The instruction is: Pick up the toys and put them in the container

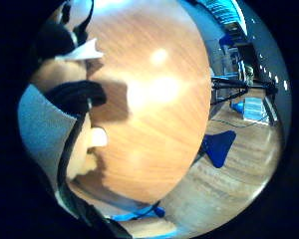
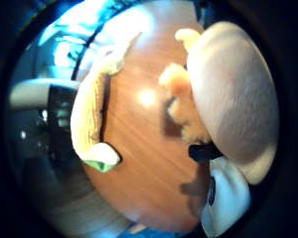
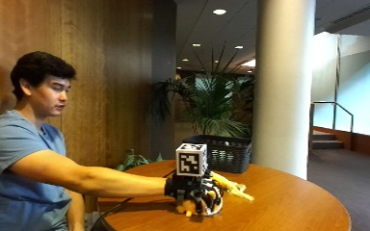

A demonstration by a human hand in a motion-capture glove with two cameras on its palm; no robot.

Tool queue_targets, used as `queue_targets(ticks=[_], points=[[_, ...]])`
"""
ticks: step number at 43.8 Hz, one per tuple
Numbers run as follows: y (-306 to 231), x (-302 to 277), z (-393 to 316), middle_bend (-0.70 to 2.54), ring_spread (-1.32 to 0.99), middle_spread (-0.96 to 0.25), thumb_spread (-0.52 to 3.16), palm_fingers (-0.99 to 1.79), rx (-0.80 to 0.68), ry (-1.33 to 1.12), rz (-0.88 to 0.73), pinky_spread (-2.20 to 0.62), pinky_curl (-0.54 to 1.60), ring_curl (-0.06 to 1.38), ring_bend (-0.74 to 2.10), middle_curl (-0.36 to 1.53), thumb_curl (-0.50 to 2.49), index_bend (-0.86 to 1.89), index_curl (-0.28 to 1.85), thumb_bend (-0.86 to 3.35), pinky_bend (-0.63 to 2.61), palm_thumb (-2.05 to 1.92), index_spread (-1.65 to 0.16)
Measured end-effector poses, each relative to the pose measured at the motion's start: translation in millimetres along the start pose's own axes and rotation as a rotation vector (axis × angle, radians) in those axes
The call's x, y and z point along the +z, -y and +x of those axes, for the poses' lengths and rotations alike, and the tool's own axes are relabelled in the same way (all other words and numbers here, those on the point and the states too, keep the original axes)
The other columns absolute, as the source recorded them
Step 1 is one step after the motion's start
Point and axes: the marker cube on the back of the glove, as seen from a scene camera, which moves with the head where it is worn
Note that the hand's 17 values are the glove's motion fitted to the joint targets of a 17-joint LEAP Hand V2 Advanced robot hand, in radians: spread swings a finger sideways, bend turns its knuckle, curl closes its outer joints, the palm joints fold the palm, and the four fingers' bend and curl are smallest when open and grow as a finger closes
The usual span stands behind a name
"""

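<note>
Fingers [image 2: 233, 99] grip yellow plush toy [image 3: 201, 202].

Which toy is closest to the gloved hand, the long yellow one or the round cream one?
The round cream plush toy, right under the gloved right hand. The long yellow toy lies apart on the wooden table.

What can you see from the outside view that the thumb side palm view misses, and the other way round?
Only the outside view shows the black basket at the table's far side and the gloved right hand low over the table. Only the thumb side palm view shows a pale plush toy close to the palm. Both show the round wooden table and a yellow toy lying on it.
</note>
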Motion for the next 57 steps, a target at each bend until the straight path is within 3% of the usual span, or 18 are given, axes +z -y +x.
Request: queue_targets(ticks=[6, 16, 22, 27, 36, 39, 47, 52, 57], points=[[4, -2, -3, 0.4, -0.19, -0.11, 1.37, 0.76, 0.03, -0.03, 0.167, -0.27, 0.29, 0.49, 0.97, 0.29, 0.41, 0.27, 0.14, 0.35, 1.24, 0.62, -0.33], [0, -47, -10, 0.46, -0.36, -0.27, 1.18, 0.89, -0.064, 0.012, 0.129, -0.36, 0.35, 0.56, 1.07, 0.36, 0.51, 0.29, 0.2, 0.33, 1.24, 0.72, -0.35], [-9, -109, -21, 0.48, -0.41, -0.34, 1.05, 0.87, -0.166, -0.092, 0.179, -0.37, 0.38, 0.57, 1.07, 0.4, 0.58, 0.28, 0.22, 0.31, 1.23, 0.76, -0.36], [-13, -173, -44, 0.48, -0.44, -0.38, 0.98, 0.86, -0.026, -0.036, 0.24, -0.39, 0.39, 0.57, 1.06, 0.42, 0.62, 0.27, 0.24, 0.29, 1.23, 0.77, -0.36], [-30, -270, -83, 0.47, -0.47, -0.43, 0.88, 0.86, -0.057, 0.045, 0.29, -0.4, 0.41, 0.57, 1.06, 0.47, 0.69, 0.25, 0.27, 0.27, 1.22, 0.78, -0.37], [-36, -292, -99, 0.46, -0.48, -0.44, 0.86, 0.85, -0.153, 0.048, 0.309, -0.4, 0.42, 0.58, 1.05, 0.49, 0.7, 0.24, 0.28, 0.26, 1.22, 0.78, -0.38], [-36, -336, -153, 0.44, -0.48, -0.46, 0.82, 0.86, -0.215, 0.144, 0.325, -0.4, 0.43, 0.58, 1.04, 0.53, 0.75, 0.22, 0.31, 0.25, 1.22, 0.78, -0.38], [-28, -351, -202, 0.42, -0.49, -0.47, 0.8, 0.86, -0.175, 0.13, 0.333, -0.4, 0.43, 0.58, 1.04, 0.56, 0.78, 0.21, 0.33, 0.24, 1.21, 0.78, -0.38], [-25, -357, -251, 0.4, -0.49, -0.48, 0.79, 0.86, -0.252, 0.083, 0.362, -0.41, 0.43, 0.58, 1.04, 0.59, 0.81, 0.2, 0.35, 0.23, 1.2, 0.78, -0.39]])
